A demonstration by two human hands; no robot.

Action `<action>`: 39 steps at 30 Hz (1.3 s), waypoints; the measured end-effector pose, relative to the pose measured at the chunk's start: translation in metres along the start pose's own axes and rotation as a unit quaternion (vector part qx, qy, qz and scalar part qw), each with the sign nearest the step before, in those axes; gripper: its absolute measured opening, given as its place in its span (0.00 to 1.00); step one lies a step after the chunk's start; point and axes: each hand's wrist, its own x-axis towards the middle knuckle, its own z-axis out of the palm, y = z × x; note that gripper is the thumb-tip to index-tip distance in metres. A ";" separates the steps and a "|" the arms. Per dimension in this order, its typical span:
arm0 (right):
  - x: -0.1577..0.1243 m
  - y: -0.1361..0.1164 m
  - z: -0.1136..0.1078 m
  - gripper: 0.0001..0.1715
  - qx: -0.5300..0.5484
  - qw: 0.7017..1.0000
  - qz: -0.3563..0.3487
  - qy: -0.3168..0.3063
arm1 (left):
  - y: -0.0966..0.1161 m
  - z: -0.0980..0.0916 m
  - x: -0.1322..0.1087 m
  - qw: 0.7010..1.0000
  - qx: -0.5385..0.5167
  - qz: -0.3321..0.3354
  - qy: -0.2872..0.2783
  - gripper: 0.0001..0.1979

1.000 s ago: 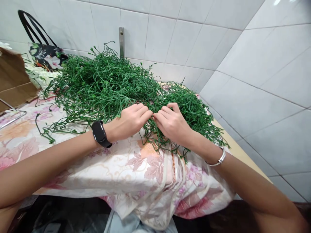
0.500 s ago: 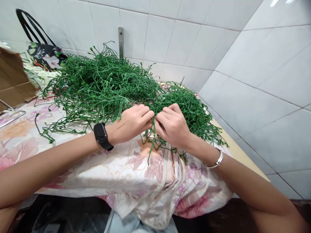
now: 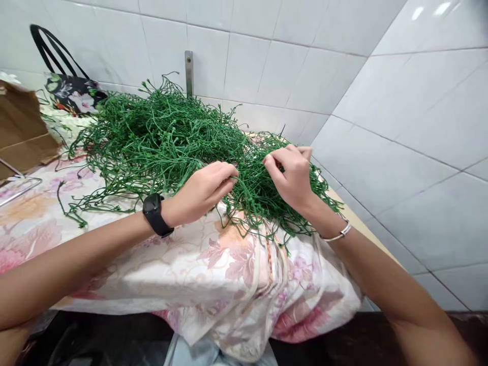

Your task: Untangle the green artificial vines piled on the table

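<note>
A big tangled heap of thin green plastic sprigs (image 3: 163,137) lies on a table under a floral cloth (image 3: 198,274). My left hand (image 3: 206,190), with a black watch on the wrist, pinches strands at the heap's near edge. Raised a little above the smaller right-hand clump (image 3: 263,198), my right hand (image 3: 292,175) wears a silver bangle. Its thumb and fingers are pinched on a thin green strand. A gap of green strands separates the two hands.
White tiled walls close in behind and to the right, meeting in a corner. A metal bracket (image 3: 188,71) is fixed to the back wall. A floral bag with black handles (image 3: 70,91) and a brown cardboard box (image 3: 21,132) stand at the far left. A wire frame (image 3: 19,185) lies by the left edge.
My right hand has lifted up and to the right, away from my left hand, drawing a strand out of the clump. My left hand has stayed at the heap's edge.
</note>
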 end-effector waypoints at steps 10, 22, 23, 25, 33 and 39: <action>-0.003 -0.014 -0.005 0.16 -0.028 0.999 -0.015 0.018 | -0.014 -0.005 0.007 0.930 -0.335 -0.142 0.050 0.13; -0.009 -0.028 -0.005 0.07 0.077 0.987 -0.141 -0.002 | -0.015 0.006 0.006 0.952 -0.295 -0.075 0.041 0.10; -0.009 -0.028 -0.004 0.06 0.079 0.987 -0.140 -0.002 | -0.015 0.006 0.005 0.951 -0.297 -0.073 0.040 0.10; -0.009 -0.028 -0.005 0.05 0.088 0.985 -0.145 -0.010 | -0.017 0.007 0.004 0.952 -0.294 -0.070 0.039 0.10; -0.011 -0.032 -0.008 0.09 0.120 0.976 -0.180 -0.023 | -0.013 0.010 0.003 0.974 -0.204 -0.058 0.079 0.07; -0.011 -0.034 -0.006 0.06 0.137 0.976 -0.156 -0.062 | -0.004 0.009 0.001 0.995 -0.067 -0.037 0.057 0.02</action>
